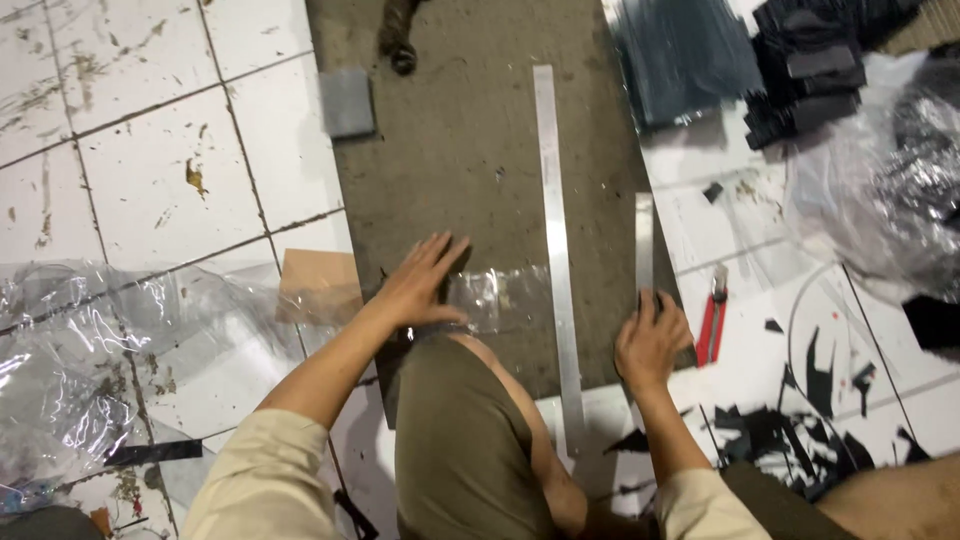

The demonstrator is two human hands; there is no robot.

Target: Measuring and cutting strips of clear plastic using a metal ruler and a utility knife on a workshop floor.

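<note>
My left hand (418,283) lies flat with fingers spread on a clear plastic sheet (500,296) spread over a dark grey mat (470,160). My right hand (652,340) presses its fingers on the near end of a short metal ruler (644,235) at the mat's right edge. A long metal ruler (553,230) runs lengthwise down the mat between my two hands. My bent knee in olive trousers (465,440) sits between my arms and hides the mat's near part.
A red utility knife (713,320) lies right of the short ruler on the white tiled floor (150,150). Black offcuts (790,430) litter the near right. Stacked black pieces (805,75), a dark sheet stack (685,55), crumpled clear plastic (90,350), a cardboard piece (320,285) and a grey block (347,102) surround the mat.
</note>
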